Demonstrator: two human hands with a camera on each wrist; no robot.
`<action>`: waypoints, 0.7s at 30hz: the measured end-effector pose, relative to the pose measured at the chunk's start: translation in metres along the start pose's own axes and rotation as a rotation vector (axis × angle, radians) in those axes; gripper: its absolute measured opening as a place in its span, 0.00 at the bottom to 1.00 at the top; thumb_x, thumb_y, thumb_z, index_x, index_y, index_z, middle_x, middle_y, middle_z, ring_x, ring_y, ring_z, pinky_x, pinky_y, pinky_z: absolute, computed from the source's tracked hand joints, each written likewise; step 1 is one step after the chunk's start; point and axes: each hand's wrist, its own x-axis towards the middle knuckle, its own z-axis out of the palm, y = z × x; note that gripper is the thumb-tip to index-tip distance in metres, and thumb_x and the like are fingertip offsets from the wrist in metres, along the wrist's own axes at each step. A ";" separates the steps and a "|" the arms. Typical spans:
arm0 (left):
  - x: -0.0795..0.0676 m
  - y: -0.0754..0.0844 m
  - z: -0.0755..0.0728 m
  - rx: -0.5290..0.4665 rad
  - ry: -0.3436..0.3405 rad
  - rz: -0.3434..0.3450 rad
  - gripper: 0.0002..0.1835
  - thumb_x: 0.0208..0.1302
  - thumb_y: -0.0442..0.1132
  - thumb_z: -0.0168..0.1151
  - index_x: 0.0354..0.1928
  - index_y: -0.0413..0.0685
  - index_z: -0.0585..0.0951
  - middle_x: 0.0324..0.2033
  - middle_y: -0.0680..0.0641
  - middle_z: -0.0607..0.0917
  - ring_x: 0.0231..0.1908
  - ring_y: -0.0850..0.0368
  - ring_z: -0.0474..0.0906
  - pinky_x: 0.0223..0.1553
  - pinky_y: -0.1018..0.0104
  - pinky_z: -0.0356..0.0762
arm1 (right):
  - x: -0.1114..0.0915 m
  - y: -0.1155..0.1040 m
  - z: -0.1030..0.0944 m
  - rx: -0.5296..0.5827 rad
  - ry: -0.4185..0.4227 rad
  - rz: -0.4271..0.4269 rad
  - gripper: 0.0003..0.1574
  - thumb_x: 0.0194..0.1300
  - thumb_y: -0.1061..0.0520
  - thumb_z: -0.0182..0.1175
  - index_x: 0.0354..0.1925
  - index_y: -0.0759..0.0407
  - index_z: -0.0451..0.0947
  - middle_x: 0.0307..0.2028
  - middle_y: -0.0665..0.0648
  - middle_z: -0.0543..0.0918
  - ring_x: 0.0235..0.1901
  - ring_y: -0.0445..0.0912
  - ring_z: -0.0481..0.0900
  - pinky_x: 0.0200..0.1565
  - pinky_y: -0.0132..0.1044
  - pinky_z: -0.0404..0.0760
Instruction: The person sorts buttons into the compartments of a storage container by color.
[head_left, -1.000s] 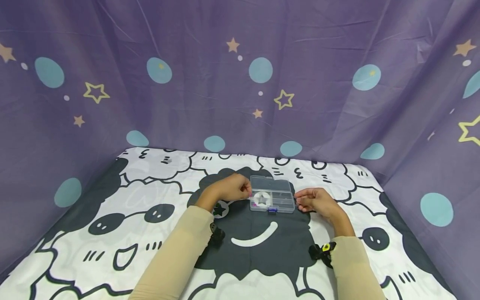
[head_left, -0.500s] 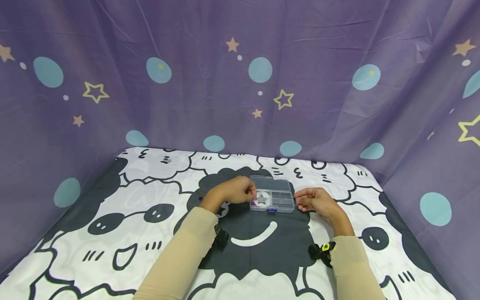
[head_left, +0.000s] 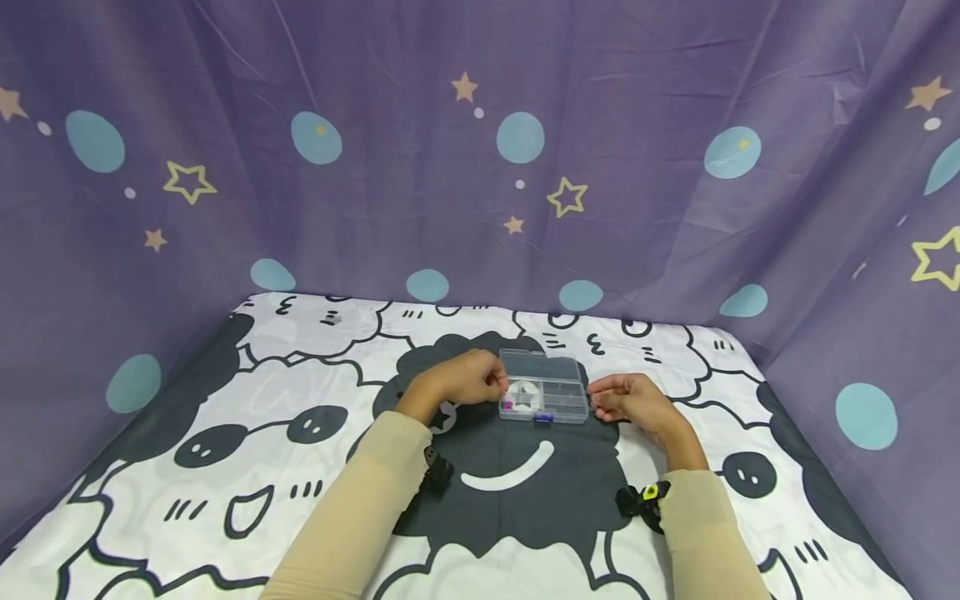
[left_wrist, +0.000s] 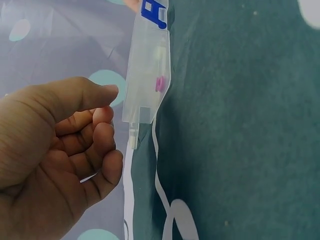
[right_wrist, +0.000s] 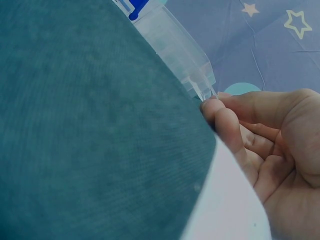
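Note:
A clear plastic compartment box [head_left: 566, 403] lies on the cloth, its lid [head_left: 543, 367] tipped back away from me. Small pink pieces [head_left: 507, 406] sit in its front left compartment; the left wrist view shows two thin pink shapes [left_wrist: 160, 84] through the wall. My left hand [head_left: 474, 379] hovers at the box's left end, fingers loosely curled with nothing between thumb and fingertips. At the opposite end, my right hand [head_left: 633, 402] pinches a clear tab [right_wrist: 204, 92] on the box's side between thumb and index finger. A blue latch [head_left: 543, 418] marks the front.
The cloth [head_left: 480, 517] is printed with cartoon sheep, and one printed star shows through the box. Purple curtain [head_left: 420, 217] with stars and blue ovals hangs behind and at both sides. Black bands [head_left: 645, 504] circle my wrists.
My left hand brought a pink piece over the front left compartment, released it there, and drew back slightly to the left. The right hand kept its pinch on the box.

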 end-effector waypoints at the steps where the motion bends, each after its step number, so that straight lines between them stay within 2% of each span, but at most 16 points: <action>1: -0.001 0.000 -0.001 -0.003 0.000 -0.003 0.05 0.70 0.32 0.61 0.37 0.47 0.85 0.29 0.53 0.82 0.25 0.61 0.70 0.32 0.67 0.72 | 0.000 0.000 0.000 -0.003 -0.001 -0.002 0.19 0.69 0.70 0.60 0.56 0.81 0.74 0.32 0.56 0.86 0.28 0.40 0.83 0.33 0.33 0.84; 15: -0.011 -0.009 -0.010 -0.003 0.014 -0.018 0.06 0.71 0.32 0.60 0.39 0.43 0.86 0.29 0.52 0.82 0.23 0.61 0.71 0.30 0.66 0.73 | 0.000 -0.001 0.000 -0.004 -0.001 0.000 0.19 0.70 0.70 0.60 0.56 0.80 0.75 0.33 0.56 0.86 0.28 0.40 0.83 0.34 0.33 0.84; 21: -0.019 -0.016 -0.015 0.013 0.041 -0.038 0.06 0.70 0.33 0.61 0.37 0.45 0.86 0.29 0.52 0.83 0.27 0.60 0.74 0.33 0.66 0.76 | 0.000 0.000 0.000 0.004 0.001 0.000 0.19 0.70 0.70 0.60 0.56 0.80 0.74 0.32 0.56 0.86 0.28 0.40 0.83 0.33 0.33 0.84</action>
